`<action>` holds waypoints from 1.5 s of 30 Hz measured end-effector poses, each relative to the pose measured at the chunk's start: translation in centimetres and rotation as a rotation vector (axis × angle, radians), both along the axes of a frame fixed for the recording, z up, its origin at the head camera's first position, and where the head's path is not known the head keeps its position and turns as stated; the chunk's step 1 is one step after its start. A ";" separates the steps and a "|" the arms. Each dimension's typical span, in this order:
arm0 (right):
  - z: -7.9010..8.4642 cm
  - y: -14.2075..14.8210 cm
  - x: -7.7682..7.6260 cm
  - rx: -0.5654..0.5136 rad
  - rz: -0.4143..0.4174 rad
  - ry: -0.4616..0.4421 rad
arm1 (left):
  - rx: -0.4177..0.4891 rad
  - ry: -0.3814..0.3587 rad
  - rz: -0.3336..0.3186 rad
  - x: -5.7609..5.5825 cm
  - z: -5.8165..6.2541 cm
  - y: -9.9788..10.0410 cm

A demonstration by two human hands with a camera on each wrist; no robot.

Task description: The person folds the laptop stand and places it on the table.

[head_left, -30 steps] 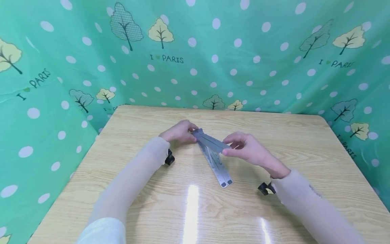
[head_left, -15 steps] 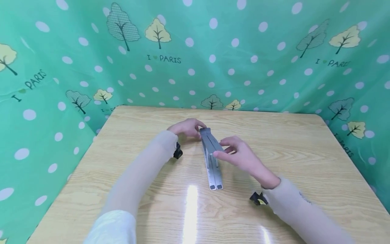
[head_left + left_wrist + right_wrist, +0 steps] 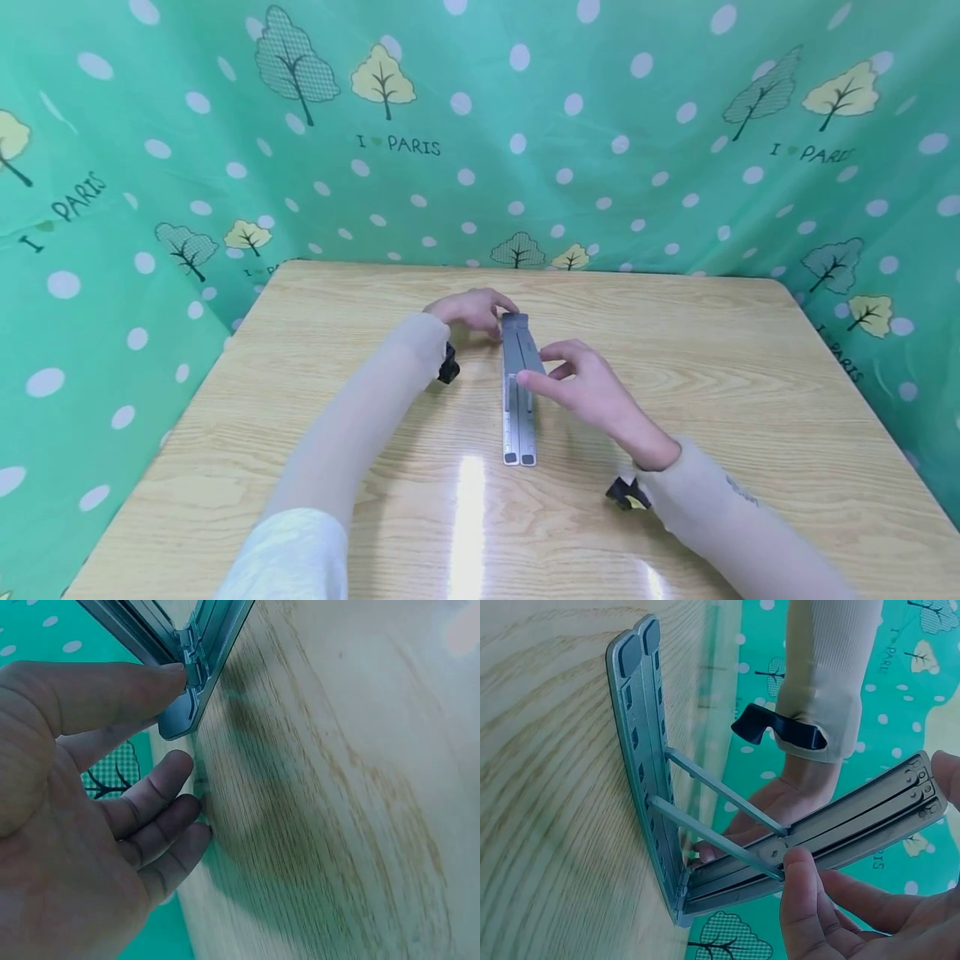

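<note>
A grey metal folding laptop stand (image 3: pixel 517 346) is on the table, its long narrow base pointing toward me. In the right wrist view its upper arms (image 3: pixel 832 825) are raised from the slotted base (image 3: pixel 641 750), and two thin struts (image 3: pixel 724 791) join them. My left hand (image 3: pixel 474 310) pinches the far hinge end; in the left wrist view the thumb (image 3: pixel 127 694) presses beside the hinge (image 3: pixel 193 671) and the other fingers are bent and apart from it. My right hand (image 3: pixel 588 387) holds the raised arms between thumb and fingers, from the right side.
The wooden table (image 3: pixel 337 517) reaches to a green polka-dot curtain (image 3: pixel 480 142) at the back and sides. Black wrist mounts (image 3: pixel 628 493) hang under both sleeves, close above the tabletop.
The stand has turned from a slant to nearly straight toward me. My left hand has moved right, my right hand left and slightly nearer; both keep their hold on it.
</note>
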State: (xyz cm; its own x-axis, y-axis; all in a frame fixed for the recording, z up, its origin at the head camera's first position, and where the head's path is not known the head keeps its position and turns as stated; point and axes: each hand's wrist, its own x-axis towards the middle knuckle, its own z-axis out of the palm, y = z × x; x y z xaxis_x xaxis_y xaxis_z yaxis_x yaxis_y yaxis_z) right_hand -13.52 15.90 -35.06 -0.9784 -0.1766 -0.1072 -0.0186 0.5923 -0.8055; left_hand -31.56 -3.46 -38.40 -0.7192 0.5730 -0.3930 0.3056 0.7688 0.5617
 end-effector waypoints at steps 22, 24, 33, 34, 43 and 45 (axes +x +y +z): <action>-0.6 1.0 -0.2 -0.038 0.104 -0.010 | 0.105 0.197 0.006 2.4 -0.4 -1.5; -0.9 1.4 -0.5 -0.059 0.134 -0.008 | 0.112 0.239 0.007 3.1 -0.3 -2.0; -2.0 2.3 -1.6 -0.012 0.119 -0.006 | 0.187 0.318 0.084 7.4 -0.1 -3.8; -2.0 2.3 -1.7 -0.004 0.114 -0.005 | 0.208 0.319 0.086 8.0 -0.1 -3.8; -3.0 2.1 -2.8 0.007 0.113 -0.028 | 0.370 0.202 0.194 11.1 -0.6 -3.1; -3.2 1.9 -3.0 -0.012 0.110 -0.062 | 0.385 0.178 0.213 11.4 -0.7 -2.8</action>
State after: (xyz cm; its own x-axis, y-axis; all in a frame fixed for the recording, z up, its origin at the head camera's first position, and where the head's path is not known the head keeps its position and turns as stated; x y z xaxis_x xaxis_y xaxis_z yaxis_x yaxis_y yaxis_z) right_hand -16.56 17.79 -38.26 -0.9447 -0.2837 -0.1643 -0.0325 0.5797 -0.8141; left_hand -20.17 -6.28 -39.07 -0.8736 0.4849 -0.0410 0.2807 0.5710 0.7715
